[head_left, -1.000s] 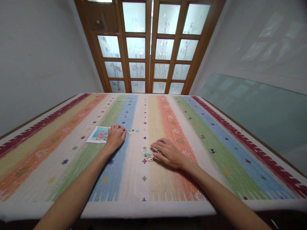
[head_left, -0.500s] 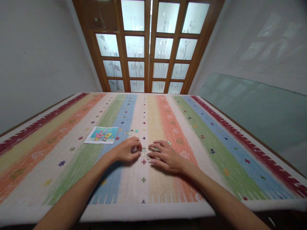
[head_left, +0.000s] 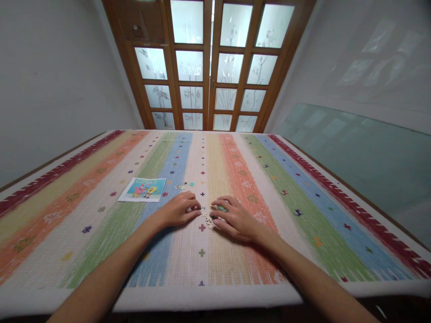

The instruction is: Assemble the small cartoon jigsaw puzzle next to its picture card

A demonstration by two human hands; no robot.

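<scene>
A small cluster of jigsaw pieces [head_left: 209, 220] lies on the striped cloth [head_left: 303, 215] between my two hands. My left hand [head_left: 178, 210] rests beside it with fingers curled, fingertips pinched at a piece I cannot make out. My right hand [head_left: 235, 220] lies over the cluster's right side, fingers bent and pressing on the pieces. A few loose pieces [head_left: 184, 185] lie farther back. A cartoon reference picture [head_left: 143, 189] lies flat to the left.
The striped cloth covers the whole table. Wooden doors with frosted glass panes [head_left: 208, 67] stand behind the far edge. A glass sheet [head_left: 363, 152] leans against the right wall.
My left hand has left the picture and the loose pieces and come in to the cluster beside my right hand. My right hand has shifted slightly on the pieces.
</scene>
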